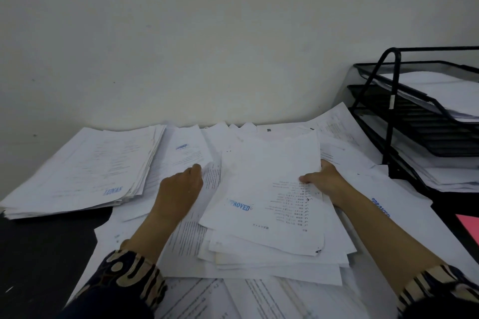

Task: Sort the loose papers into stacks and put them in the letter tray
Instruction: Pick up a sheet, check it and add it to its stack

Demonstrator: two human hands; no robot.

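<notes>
A loose pile of white papers lies in the middle of the dark desk, its top sheet stamped APPROVED in blue. My right hand pinches the right edge of that pile, thumb on top. My left hand is at the pile's left edge with its fingers tucked under the sheets. A squared stack of papers sits at the left. The black mesh letter tray stands at the right, with papers in its tiers.
More loose sheets cover the desk in front of me and behind the pile up to the white wall. A pink sheet lies at the right edge. Bare dark desk shows at the lower left.
</notes>
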